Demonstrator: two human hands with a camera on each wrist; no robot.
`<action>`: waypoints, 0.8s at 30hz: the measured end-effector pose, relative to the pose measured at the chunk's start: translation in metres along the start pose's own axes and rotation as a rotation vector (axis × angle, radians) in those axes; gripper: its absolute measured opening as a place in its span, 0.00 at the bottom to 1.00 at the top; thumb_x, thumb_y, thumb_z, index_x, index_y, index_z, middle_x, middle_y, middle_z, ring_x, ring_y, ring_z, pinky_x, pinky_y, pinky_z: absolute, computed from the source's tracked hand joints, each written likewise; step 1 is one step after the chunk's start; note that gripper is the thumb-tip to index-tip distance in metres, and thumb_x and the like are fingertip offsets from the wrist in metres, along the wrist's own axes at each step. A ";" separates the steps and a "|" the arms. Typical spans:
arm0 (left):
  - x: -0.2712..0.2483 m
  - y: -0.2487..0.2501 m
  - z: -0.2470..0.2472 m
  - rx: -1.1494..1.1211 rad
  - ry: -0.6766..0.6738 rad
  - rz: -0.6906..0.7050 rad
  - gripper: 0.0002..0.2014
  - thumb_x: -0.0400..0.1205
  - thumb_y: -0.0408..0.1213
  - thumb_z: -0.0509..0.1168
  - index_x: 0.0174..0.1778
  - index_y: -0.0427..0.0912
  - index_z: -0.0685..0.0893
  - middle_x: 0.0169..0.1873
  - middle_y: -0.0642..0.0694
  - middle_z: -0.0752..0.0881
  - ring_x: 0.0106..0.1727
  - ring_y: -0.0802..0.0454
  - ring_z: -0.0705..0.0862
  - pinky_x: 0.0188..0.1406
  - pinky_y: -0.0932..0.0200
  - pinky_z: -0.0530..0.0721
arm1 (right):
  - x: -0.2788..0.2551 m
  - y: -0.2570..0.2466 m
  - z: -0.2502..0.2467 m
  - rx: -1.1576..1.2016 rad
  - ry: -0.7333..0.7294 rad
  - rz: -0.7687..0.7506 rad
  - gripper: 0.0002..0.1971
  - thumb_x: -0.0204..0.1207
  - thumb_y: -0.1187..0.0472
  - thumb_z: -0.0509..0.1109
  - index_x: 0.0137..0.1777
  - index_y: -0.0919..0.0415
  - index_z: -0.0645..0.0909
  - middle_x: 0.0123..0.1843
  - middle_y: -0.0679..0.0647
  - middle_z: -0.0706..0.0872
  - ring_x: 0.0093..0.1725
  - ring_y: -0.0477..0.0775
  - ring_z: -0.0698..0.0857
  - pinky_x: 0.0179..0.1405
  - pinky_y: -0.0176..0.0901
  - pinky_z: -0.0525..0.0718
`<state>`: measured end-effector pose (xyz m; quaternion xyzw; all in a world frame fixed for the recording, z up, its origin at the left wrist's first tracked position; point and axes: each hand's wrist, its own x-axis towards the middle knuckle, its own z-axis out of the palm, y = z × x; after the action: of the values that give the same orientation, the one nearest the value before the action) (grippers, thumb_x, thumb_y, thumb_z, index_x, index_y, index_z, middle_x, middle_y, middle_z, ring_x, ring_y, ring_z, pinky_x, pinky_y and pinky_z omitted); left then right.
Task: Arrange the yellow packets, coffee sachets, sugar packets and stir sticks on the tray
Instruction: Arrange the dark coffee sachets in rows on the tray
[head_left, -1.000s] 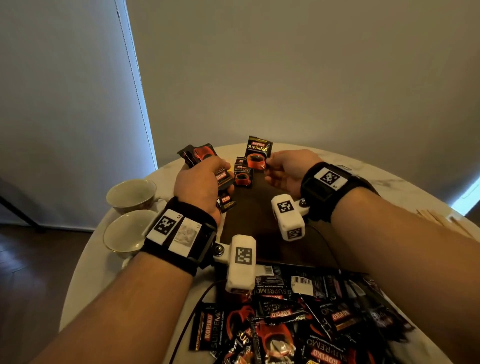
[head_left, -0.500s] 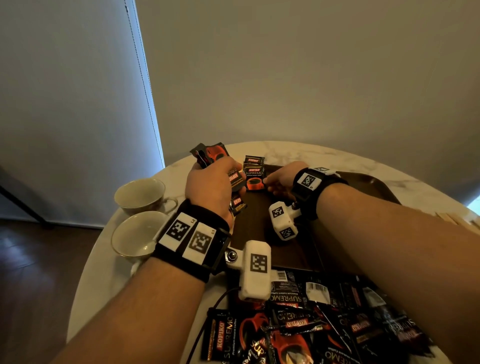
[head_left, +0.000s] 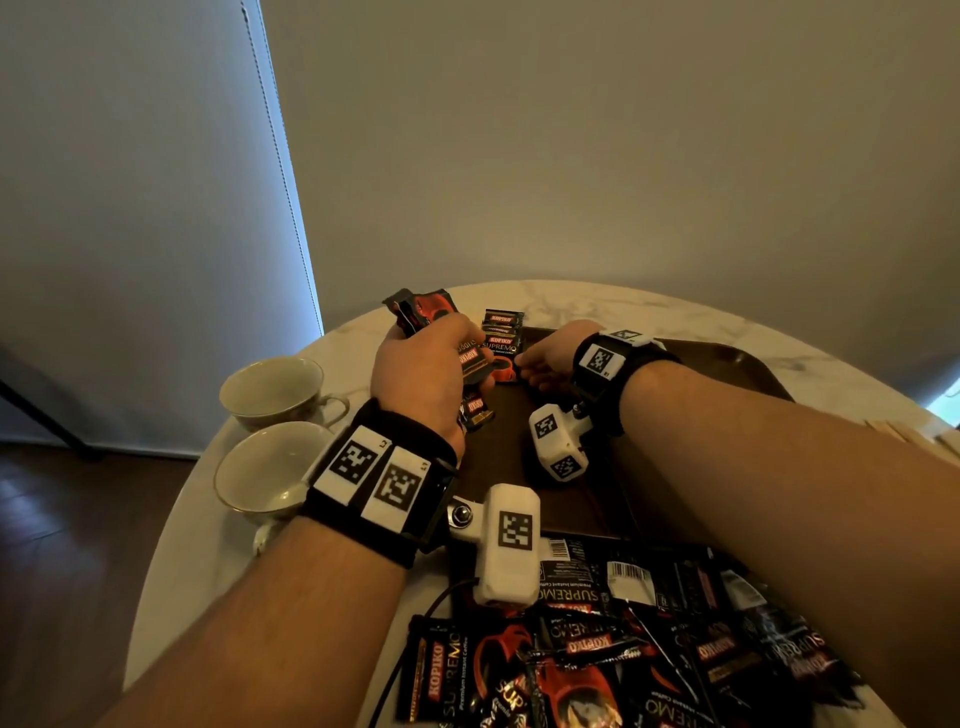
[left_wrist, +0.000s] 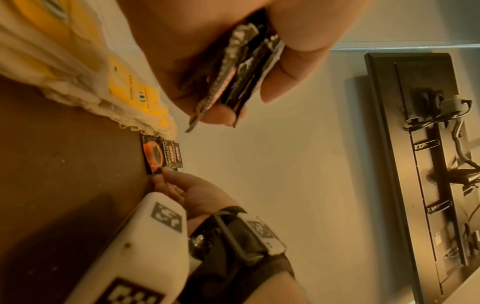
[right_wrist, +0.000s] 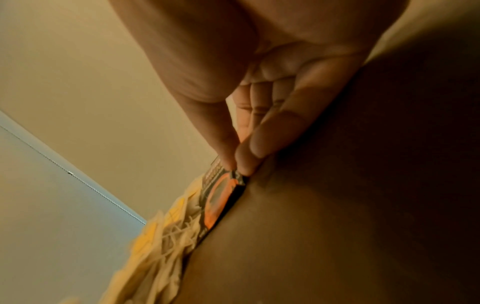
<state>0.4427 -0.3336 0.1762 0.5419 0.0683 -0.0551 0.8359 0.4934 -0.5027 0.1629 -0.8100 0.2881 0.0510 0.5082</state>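
Since a second ago, when my right hand (head_left: 550, 358) held a coffee sachet (head_left: 503, 353) up off the tray, that hand has come down and the sachet now lies flat at the far left end of the dark wooden tray (head_left: 748, 369). Thumb and forefinger (right_wrist: 249, 154) pinch the sachet's near corner where it meets the tray surface. It lies printed side up, long axis running away from me, with its red cup picture at the near end. It overlaps other sachets whose label ends show just beyond it.

My left hand (head_left: 421, 379) hovers just left of that spot, fingers curled around a bunch of coffee sachets (left_wrist: 241, 76). Their ends stick out past my fist on both sides, one end toward the far table edge, the other back toward my wrist.

Yellow packets (left_wrist: 135, 94) lie in a row on the tray right beside the laid sachet, seen in the wrist views.

A loose pile of sachets (head_left: 623, 654) covers the marble table (head_left: 597, 306) near me. Two cups (head_left: 275, 384) stand to the left. Stir sticks (head_left: 904, 431) lie at the right edge.
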 end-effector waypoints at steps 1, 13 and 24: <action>-0.001 0.000 0.000 0.002 -0.005 -0.011 0.17 0.78 0.31 0.72 0.63 0.35 0.87 0.41 0.36 0.93 0.31 0.47 0.90 0.27 0.58 0.86 | -0.002 0.000 0.000 0.036 -0.016 0.005 0.07 0.81 0.64 0.76 0.43 0.65 0.84 0.36 0.56 0.86 0.32 0.49 0.84 0.32 0.38 0.83; -0.004 -0.009 0.005 0.043 -0.105 -0.068 0.16 0.79 0.38 0.80 0.61 0.39 0.89 0.46 0.38 0.95 0.44 0.37 0.95 0.39 0.45 0.93 | -0.083 0.022 -0.031 0.415 -0.311 -0.174 0.13 0.75 0.46 0.78 0.48 0.56 0.88 0.37 0.50 0.89 0.33 0.47 0.84 0.39 0.43 0.79; -0.007 -0.002 0.003 -0.043 -0.133 -0.172 0.17 0.81 0.40 0.76 0.62 0.35 0.87 0.48 0.34 0.94 0.40 0.40 0.92 0.26 0.55 0.84 | -0.078 0.035 -0.019 0.736 -0.299 -0.271 0.07 0.81 0.68 0.68 0.57 0.63 0.81 0.45 0.59 0.88 0.34 0.51 0.90 0.38 0.44 0.90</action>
<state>0.4356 -0.3366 0.1772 0.5109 0.0600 -0.1609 0.8423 0.4068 -0.4978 0.1730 -0.5885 0.1009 -0.0054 0.8021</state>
